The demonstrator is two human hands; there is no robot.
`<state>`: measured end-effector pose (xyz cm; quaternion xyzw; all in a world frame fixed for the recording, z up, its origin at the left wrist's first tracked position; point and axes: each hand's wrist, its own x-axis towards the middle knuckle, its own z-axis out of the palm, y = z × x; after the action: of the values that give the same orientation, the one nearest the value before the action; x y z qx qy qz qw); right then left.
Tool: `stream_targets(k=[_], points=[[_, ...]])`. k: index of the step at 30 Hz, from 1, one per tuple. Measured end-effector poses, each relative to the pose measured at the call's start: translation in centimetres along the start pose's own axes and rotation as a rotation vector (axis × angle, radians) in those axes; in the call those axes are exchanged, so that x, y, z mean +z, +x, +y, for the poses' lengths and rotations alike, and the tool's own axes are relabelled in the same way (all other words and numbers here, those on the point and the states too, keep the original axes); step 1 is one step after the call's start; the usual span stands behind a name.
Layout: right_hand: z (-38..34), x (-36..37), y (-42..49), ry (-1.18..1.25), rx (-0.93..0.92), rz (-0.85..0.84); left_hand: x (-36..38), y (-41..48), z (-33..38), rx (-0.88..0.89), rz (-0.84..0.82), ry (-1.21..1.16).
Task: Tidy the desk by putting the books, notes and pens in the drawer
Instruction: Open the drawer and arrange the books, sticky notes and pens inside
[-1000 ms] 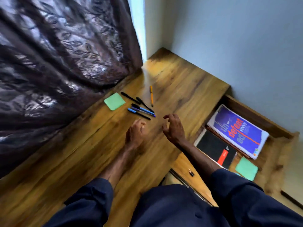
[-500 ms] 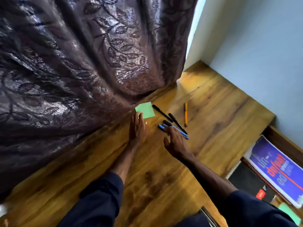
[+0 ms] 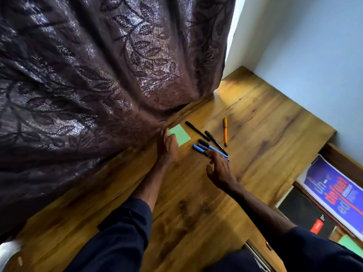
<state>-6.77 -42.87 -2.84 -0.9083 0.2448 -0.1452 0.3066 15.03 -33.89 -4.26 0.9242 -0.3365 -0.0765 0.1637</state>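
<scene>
A green note pad [image 3: 181, 135] lies on the wooden desk [image 3: 265, 134] beside the curtain. My left hand [image 3: 167, 147] rests flat with its fingertips on the pad's near-left corner. Just right of it lie several pens: two black ones [image 3: 197, 131], blue and purple ones [image 3: 204, 147] and an orange one [image 3: 225, 130]. My right hand [image 3: 220, 169] has its fingers spread, the fingertips touching the blue pens. In the open drawer [image 3: 334, 154] at the right lie a purple book [image 3: 337, 193], a black notebook [image 3: 302, 214] and another green pad [image 3: 349, 246].
A heavy dark purple patterned curtain [image 3: 98, 85] hangs over the desk's left edge. A pale blue wall [image 3: 314, 55] borders the desk on the right. A white object [image 3: 8, 250] shows at the bottom left.
Both hands have reached forward across the desk. The left hand has arrived on the green pad and the right hand on the blue pens. The view has swung left, away from the drawer.
</scene>
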Motion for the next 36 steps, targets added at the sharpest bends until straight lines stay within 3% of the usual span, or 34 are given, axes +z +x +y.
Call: stream_targets(k=[3,9,13,16,19,22,29,33,36], points=[[0.3,0.0,-0.5,0.013,0.024,-0.014,-1.2,-1.8,0.6,0.013,-0.096,0.036],[-0.7,-0.3,-2.5,-0.015,0.049,-0.021,-2.9,-2.6,1.0,-0.154,-0.377,0.205],[-0.5,-0.6,-3.3,0.007,0.089,0.002,-3.6,-2.5,1.2,-0.198,-0.478,0.238],[-0.3,-0.9,-3.9,0.021,0.116,0.016,-3.5,-2.9,1.3,-0.216,-0.498,0.267],[0.0,-1.4,-4.4,0.032,0.205,0.002,-2.9,-3.8,0.8,-0.220,-0.399,0.233],[0.3,-1.8,-5.2,0.046,0.231,-0.003,-3.0,-5.2,0.5,-0.221,-0.326,0.140],[0.0,-3.0,-6.6,0.152,0.352,0.010,-3.8,-8.6,2.0,-0.244,-0.381,-0.272],[0.3,-5.3,-7.3,0.407,0.558,-0.044,-3.8,-10.4,5.3,-0.220,-0.465,-0.555],[1.0,-8.0,-9.2,0.748,0.614,0.009,-3.1,-12.1,8.7,-0.143,-0.486,-0.703]])
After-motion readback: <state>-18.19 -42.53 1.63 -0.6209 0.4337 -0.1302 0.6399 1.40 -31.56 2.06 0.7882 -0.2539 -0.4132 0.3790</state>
